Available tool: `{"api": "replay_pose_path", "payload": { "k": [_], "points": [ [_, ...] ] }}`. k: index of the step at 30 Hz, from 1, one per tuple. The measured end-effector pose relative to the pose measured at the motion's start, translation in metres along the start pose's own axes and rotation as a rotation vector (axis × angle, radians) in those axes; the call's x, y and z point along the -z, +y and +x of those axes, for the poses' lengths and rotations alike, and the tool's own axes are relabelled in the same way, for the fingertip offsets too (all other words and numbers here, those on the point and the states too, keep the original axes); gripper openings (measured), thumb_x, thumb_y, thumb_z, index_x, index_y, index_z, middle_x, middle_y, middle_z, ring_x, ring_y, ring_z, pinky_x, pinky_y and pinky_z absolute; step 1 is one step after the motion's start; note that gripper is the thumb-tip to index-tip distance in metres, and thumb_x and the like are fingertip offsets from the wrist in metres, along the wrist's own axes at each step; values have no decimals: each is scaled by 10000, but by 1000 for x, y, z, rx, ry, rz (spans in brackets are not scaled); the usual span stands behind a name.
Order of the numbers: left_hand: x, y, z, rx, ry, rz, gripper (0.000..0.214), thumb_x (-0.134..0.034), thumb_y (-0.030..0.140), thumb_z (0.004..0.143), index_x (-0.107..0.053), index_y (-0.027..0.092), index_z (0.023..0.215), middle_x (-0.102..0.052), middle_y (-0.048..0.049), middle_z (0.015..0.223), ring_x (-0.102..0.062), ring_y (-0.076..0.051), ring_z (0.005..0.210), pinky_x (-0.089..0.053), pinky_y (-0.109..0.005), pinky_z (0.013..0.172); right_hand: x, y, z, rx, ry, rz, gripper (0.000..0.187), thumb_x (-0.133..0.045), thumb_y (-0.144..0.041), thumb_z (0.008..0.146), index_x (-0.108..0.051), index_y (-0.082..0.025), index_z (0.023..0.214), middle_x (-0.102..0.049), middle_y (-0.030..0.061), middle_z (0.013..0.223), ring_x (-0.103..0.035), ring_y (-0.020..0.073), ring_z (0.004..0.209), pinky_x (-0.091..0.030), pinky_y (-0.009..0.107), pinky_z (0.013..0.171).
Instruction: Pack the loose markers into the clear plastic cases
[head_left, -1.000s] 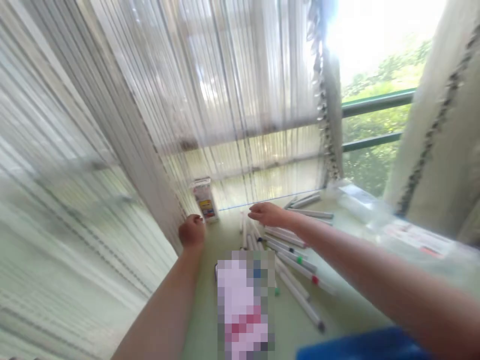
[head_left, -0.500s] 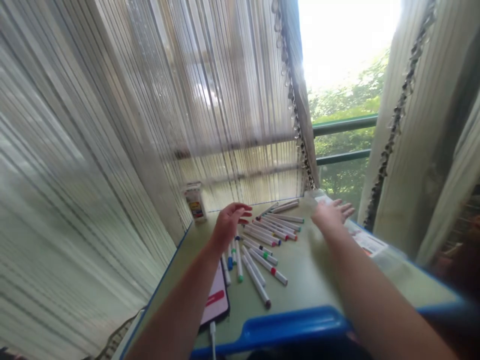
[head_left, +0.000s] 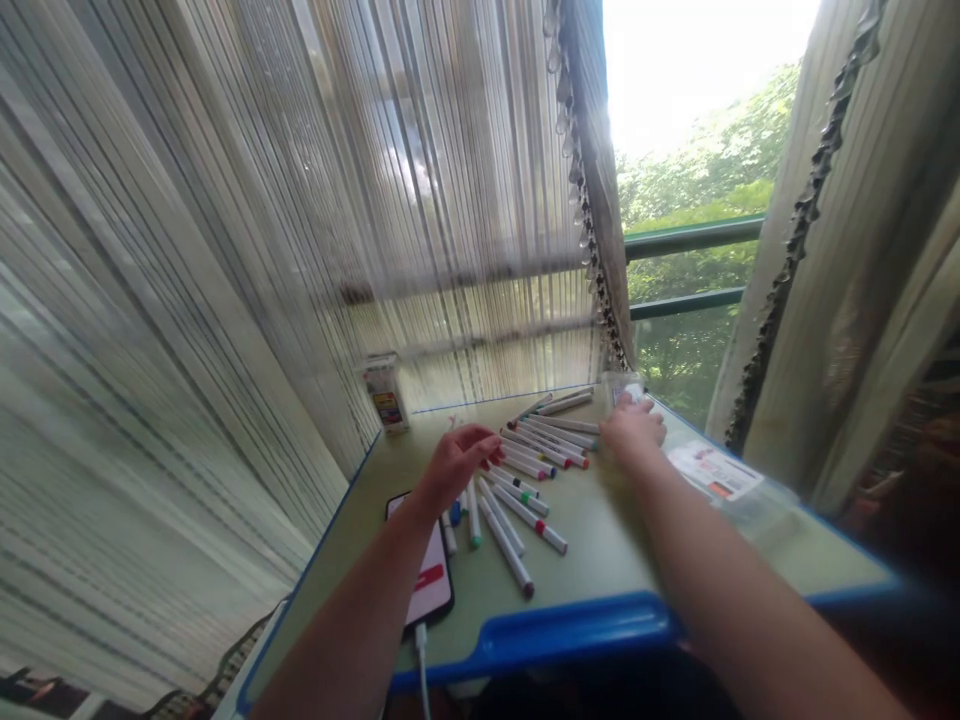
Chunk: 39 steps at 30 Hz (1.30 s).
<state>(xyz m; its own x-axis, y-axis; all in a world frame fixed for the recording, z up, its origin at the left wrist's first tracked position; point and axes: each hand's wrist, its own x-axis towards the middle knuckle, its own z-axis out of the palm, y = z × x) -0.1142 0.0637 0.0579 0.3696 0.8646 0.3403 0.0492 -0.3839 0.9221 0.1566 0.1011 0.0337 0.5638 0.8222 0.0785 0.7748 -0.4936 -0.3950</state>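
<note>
Several white markers [head_left: 517, 505] with coloured ends lie fanned out on a pale table. At the left end of the fan is my left hand [head_left: 461, 465], its fingers curled together and the thumb close against them; whatever they hold, if anything, is hidden. My right hand [head_left: 636, 430] is at the table's far right, fingers bent down over a clear plastic case [head_left: 621, 382], which it partly covers. Under my left forearm lies a phone [head_left: 431, 590] with a pink and red screen, partly hidden.
A small marker box [head_left: 386, 395] stands upright at the far left corner. A clear plastic package with a printed label [head_left: 716, 472] lies by the right edge. A white cable [head_left: 422, 660] runs from the phone over the blue table edge [head_left: 577, 625]. String curtains [head_left: 450, 200] hang behind.
My right hand has moved slightly left, and its spread fingers have bent down onto the clear plastic case. The left hand's fingers have drawn closer together. The view has shifted slightly.
</note>
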Motion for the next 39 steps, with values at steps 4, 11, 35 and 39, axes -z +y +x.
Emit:
{"api": "replay_pose_path", "payload": {
  "k": [4,11,35,39],
  "points": [
    [2,0,1,47,4,-63,278,-667,400,749,-653,128,806,-694,-48,704,-626,-130,604,-468,-243,567,2,1,-3,-15,81,46,635,-499,-279,855,-340,-120,1448,-426,286,1356,-498,392,1179,-407,457,899],
    [10,4,5,154,184,-193,326,-657,400,749,-608,132,929,-704,-49,739,-653,-145,617,-492,-248,557,-3,-9,-13,306,328,210,659,-542,-338,774,-441,-80,1371,-523,233,1302,-561,360,1093,-458,446,889],
    [32,-5,13,37,447,-252,578,-824,408,600,-632,184,1097,-692,-83,1064,-660,-186,882,-508,-299,772,-35,-48,-69,1224,247,288,907,-573,-184,637,-239,-135,1479,-452,178,1403,-445,329,1254,-376,510,1049],
    [27,-6,13,-13,464,-216,593,-823,405,600,-614,186,1110,-688,-81,1078,-657,-192,906,-502,-316,805,-37,-49,-70,1155,275,280,857,-561,-175,642,-303,-155,1459,-498,157,1364,-471,320,1204,-364,500,1042]
  ]
}}
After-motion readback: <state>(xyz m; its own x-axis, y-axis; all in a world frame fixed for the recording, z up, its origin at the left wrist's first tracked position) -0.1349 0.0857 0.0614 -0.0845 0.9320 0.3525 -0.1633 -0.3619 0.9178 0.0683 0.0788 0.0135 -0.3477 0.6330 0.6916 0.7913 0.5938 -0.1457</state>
